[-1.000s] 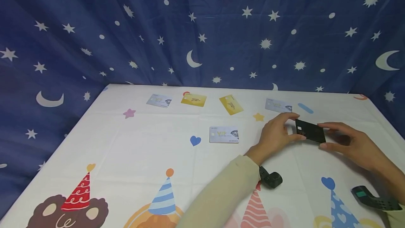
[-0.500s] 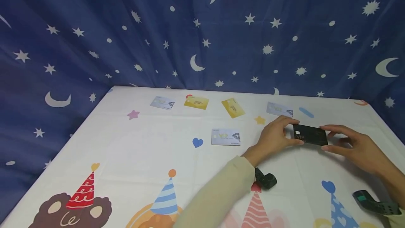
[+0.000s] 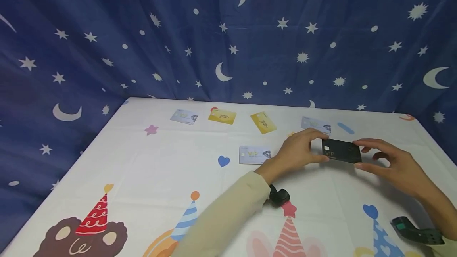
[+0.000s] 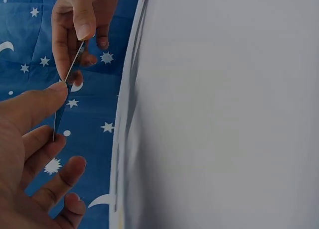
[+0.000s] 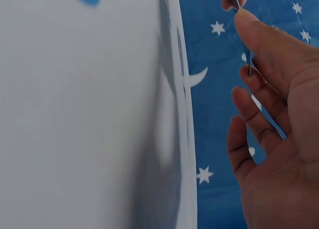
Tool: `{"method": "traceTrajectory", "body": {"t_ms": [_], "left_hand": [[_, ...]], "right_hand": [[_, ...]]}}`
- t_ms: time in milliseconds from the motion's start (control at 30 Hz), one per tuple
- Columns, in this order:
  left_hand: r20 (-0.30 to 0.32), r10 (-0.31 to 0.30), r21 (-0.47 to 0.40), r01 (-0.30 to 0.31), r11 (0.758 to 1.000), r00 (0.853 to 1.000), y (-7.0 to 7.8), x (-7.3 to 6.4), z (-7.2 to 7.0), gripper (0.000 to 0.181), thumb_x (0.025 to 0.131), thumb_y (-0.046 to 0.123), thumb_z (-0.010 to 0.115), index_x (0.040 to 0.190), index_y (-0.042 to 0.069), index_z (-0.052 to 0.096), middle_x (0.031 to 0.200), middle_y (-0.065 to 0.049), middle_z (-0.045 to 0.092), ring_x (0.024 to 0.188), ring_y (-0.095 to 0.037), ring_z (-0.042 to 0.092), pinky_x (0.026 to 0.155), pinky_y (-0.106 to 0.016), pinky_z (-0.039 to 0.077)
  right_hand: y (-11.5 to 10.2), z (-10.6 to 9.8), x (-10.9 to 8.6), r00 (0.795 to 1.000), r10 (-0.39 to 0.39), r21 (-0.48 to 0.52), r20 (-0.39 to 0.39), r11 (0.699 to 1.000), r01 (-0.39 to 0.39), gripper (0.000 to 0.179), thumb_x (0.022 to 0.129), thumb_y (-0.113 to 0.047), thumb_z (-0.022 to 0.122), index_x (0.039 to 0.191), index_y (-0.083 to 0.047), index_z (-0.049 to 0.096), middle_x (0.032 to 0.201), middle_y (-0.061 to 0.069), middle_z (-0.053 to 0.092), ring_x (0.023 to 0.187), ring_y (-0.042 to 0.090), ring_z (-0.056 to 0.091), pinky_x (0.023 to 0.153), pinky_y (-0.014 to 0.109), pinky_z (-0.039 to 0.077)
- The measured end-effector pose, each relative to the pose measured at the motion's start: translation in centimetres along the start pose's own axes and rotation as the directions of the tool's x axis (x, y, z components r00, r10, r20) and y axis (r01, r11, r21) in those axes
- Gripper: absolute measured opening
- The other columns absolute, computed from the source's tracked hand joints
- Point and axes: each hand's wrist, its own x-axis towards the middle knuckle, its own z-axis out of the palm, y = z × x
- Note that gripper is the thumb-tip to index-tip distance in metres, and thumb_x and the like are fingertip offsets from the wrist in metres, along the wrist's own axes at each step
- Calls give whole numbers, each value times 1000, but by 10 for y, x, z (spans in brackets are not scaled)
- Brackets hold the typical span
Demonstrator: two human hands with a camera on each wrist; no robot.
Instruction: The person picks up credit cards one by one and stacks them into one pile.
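Note:
A black VIP card [image 3: 342, 151] is held up over the right part of the table, its printed face toward the head camera. My left hand [image 3: 294, 150] pinches its left edge between thumb and fingers. At the opposite edge, my right hand [image 3: 396, 165] grips it the same way. Seen edge-on in the left wrist view, the card [image 4: 59, 117] is a thin line between both hands. In the right wrist view my right thumb [image 5: 254, 27] presses along the card's edge, while the other fingers curve loosely below.
Silver VIP cards lie at the back left [image 3: 184, 116], the back right [image 3: 315, 124] and mid-table [image 3: 254, 155], the last partly behind my left wrist. Two gold cards [image 3: 222, 116] [image 3: 263, 122] lie along the back. A white patterned cloth [image 3: 160, 162] covers the table; a starry blue curtain [image 3: 171, 19] hangs behind.
Both hands have shifted a little left with the black card, and its face has turned more toward the head camera. My left wrist now overlaps the mid-table silver card's corner. The head view tilted slightly.

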Motion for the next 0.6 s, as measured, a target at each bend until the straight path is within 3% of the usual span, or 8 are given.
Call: {"method": "traceTrajectory", "body": {"t_ms": [67, 300, 533, 600], "left_hand": [[5, -1, -21, 1, 1000, 1000, 0, -4, -5, 57, 79, 37, 78, 131, 25, 58, 127, 14, 54, 70, 3, 45, 66, -12, 35], [-3, 13, -90, -14, 996, 1000, -7, -19, -28, 56, 78, 34, 79, 129, 23, 60, 113, 11, 58, 67, -2, 45, 55, -15, 37], [-20, 33, -61, -34, 998, 999, -11, -31, -47, 58, 78, 34, 80, 131, 22, 59, 113, 11, 58, 72, -4, 45, 58, -15, 36], [-22, 30, -53, -31, 998, 999, -12, -35, -52, 59, 78, 34, 80, 132, 22, 58, 115, 12, 57, 73, -4, 45, 58, -15, 36]], "right_hand": [[-6, 2, 0, 1000, 5, -1, 2, 1000, -5, 65, 71, -3, 84, 130, -13, 59, 119, -13, 54, 93, 8, 47, 75, 9, 37], [-27, 8, 6, 1000, 0, -2, 13, 1000, 0, 64, 72, -7, 84, 131, -15, 59, 117, -22, 52, 91, 5, 48, 75, 9, 38], [-44, 15, 14, 1000, 9, -23, 29, 1000, -8, 64, 73, -15, 84, 132, -19, 58, 117, 8, 59, 91, 4, 48, 75, 11, 38], [-48, 18, 18, 999, -4, -21, 37, 1000, 5, 65, 73, -17, 85, 132, -19, 58, 118, 11, 59, 91, 5, 47, 75, 11, 39]]}}
